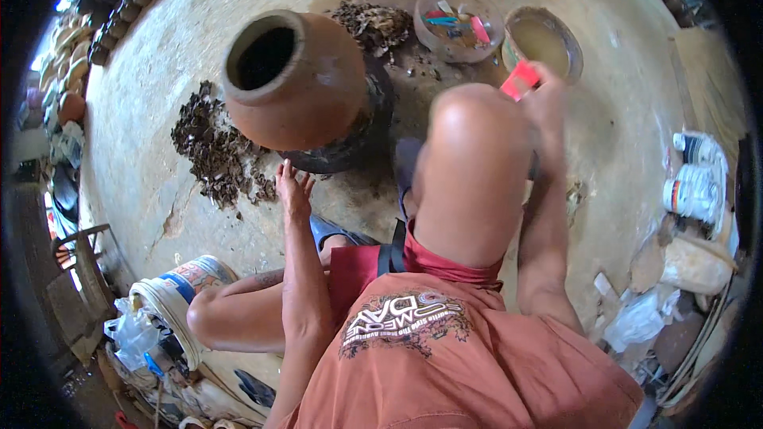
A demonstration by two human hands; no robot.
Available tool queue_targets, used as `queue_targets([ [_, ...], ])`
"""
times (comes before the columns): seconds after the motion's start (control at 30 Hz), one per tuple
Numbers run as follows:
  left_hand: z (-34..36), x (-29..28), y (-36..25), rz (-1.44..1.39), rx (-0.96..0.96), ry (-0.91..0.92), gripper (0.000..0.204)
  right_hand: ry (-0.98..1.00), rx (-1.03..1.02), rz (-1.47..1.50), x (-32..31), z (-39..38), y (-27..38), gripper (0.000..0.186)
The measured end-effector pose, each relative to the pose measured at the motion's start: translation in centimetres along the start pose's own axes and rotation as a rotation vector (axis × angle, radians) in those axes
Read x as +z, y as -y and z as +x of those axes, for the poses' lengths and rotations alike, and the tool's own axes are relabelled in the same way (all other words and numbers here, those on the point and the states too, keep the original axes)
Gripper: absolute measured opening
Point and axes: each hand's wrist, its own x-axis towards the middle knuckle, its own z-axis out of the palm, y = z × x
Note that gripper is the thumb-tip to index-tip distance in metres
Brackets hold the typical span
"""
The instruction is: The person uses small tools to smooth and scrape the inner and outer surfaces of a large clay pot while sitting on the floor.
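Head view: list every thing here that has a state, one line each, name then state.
Clay pot: uncovered, set on the dark round base
Dark round base: under the pot
Dark flakes: loose, heaped on the floor
Clear tub: open, holding small coloured items
Bowl: open, holding cloudy liquid
Red tool: gripped
Right hand: closed on the red tool, blurred
Left hand: open, near the base; contact unclear

We make out large white capitals [389,312], with smaller lettering [409,327] beneath, on the orange shirt [493,357]. On the white bucket [171,302] near the lower left edge of the floor [612,183] and the white tub [693,191] near its right edge, we see coloured print [200,273] too small to read.
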Motion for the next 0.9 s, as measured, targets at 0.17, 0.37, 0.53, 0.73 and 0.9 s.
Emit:
queue_targets([
  [0.17, -7.5, 1.5, 2.4, 0.170, -0.009, 0.192, 0.047, 0.234, 0.279, 0.015, 4.9, -10.4, -9.7, 0.036],
  [0.37, -27.0, -6.7, 1.2, 1.046, 0.302, 0.433, 0.026, 0.250, 0.356, 0.026, 7.8, -13.5, -13.5, 0.036],
  [0.53, -34.0, -10.1, -0.5, 1.343, 0.338, 0.467, 0.023, 0.189, 0.370, 0.026, 7.6, -12.4, -16.5, 0.035],
  [0.73, -33.8, -10.0, -0.6, 1.264, 0.177, 0.426, 0.027, 0.171, 0.416, 0.052, 7.8, -13.5, -16.4, 0.038],
  [0.9, -29.6, -8.2, 1.1, 1.001, -0.003, 0.379, 0.030, -0.134, 0.034, -0.274, 7.7, -14.1, -14.0, 0.040],
])
